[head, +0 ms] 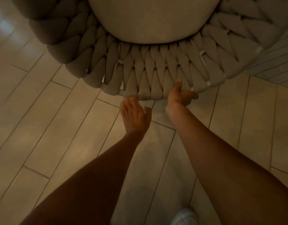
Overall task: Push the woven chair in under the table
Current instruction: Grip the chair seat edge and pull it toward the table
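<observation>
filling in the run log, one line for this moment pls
right hand gripping woven chair back rim | left hand open, just short of rim | table not visible

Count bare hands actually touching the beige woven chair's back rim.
1 for certain. The right hand grips the beige woven chair's back rim, thumb on top. The left hand, motion-blurred, sits just below the rim; contact cannot be told.

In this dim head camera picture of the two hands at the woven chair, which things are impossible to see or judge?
- The table: not in the head view at all, beyond the top edge.
- The beige rope-woven chair: legs hidden under its own backrest; front cut off by the top edge.
- The left hand: fingertips motion-blurred, so contact with the rim is unclear.
- The right hand: fingers curl under the rim, hidden by the weave.
- The pale shoe: cut off by the bottom edge.
</observation>
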